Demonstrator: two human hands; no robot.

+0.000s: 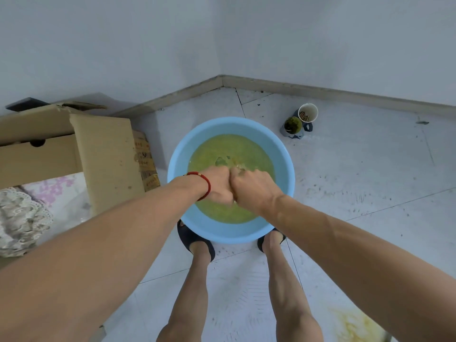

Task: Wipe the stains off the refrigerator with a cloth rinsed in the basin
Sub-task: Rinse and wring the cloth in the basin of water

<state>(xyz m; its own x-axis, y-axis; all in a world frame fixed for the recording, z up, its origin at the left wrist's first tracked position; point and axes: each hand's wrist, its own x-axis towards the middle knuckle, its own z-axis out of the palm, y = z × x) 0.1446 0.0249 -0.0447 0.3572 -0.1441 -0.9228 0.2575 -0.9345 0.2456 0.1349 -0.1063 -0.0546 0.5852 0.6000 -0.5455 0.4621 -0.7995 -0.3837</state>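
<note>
A light blue basin point(197, 149) stands on the floor in front of my feet, holding yellow-green murky water. My left hand point(216, 184), with a red string on the wrist, and my right hand point(251, 187) are fisted side by side over the water, knuckles touching. Both are closed on a wet cloth point(223, 161), of which only a small greenish bunch shows beyond my fingers. The refrigerator is out of view.
An open cardboard box point(103, 154) stands at the left, touching a lace-covered surface point(22, 215). Two cups point(299, 119) sit on the floor by the right wall. A yellow stain point(355, 324) marks the tiles at the lower right. Walls meet in a corner behind the basin.
</note>
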